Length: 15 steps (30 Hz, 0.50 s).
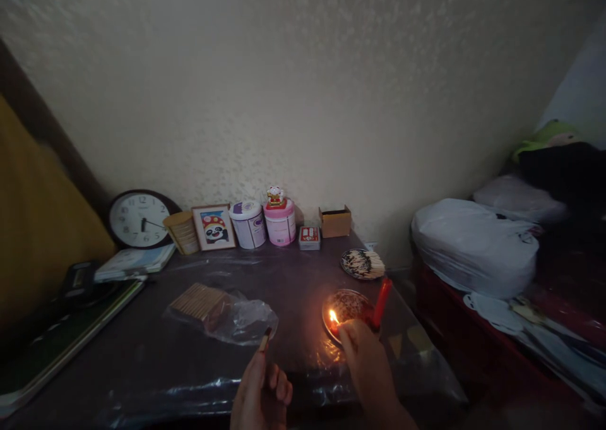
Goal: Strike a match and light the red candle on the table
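My right hand (367,360) pinches a burning match, mostly hidden by the fingers; its flame (334,317) glows over a round metal-rimmed plate (326,331). Just behind that hand stands a red candle (382,300), leaning right, with no flame at its top; its foot is hidden. My left hand (258,389) is closed, fingers curled, with a small flat pale strip with a dark tip (264,340) sticking up from the thumb. Its exact kind is unclear. Farther back lies a plate of matches (374,264).
A clear bag (250,319) with a brown ridged block (199,300) lies left on the plastic-covered table (293,278). Along the wall are a clock (142,218), framed picture (214,228), two canisters (280,225), a small box (309,238) and a cardboard box (335,223). White bags (473,244) sit right.
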Motion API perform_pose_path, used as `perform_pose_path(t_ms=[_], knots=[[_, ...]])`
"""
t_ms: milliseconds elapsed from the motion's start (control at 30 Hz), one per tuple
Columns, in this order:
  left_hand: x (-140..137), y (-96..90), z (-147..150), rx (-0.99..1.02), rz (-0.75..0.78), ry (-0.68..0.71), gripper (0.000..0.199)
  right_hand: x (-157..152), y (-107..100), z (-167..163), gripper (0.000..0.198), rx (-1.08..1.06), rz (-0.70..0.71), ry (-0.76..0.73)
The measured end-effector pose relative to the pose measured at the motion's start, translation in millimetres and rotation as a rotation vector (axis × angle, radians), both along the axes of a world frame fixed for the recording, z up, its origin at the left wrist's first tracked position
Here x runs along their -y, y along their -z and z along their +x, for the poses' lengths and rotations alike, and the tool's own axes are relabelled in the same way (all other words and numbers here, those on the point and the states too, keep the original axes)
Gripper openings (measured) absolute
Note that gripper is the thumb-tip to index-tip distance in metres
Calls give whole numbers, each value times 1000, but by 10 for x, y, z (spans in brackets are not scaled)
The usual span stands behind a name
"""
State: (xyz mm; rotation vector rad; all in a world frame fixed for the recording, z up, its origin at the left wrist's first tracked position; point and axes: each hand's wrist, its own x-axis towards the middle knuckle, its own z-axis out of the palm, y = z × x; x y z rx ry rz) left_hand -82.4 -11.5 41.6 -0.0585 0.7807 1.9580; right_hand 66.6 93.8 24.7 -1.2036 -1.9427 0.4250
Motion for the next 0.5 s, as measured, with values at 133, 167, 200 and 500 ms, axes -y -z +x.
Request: perform_pose_path(t_ms=[133,167,200,500], knots=[[7,-19,-1,-21,-2,-7,46,-43,-1,27,24,-84,-32,46],[10,-23,-4,-30,5,-12,46,-62,3,37,24,-109,-37,57],[14,-26,-6,-36,9,-14,47,-80,5,48,24,-134,-39,68],[13,40,-40,-85,-2,33,55,-1,-256,123,29,-340,-8,66]])
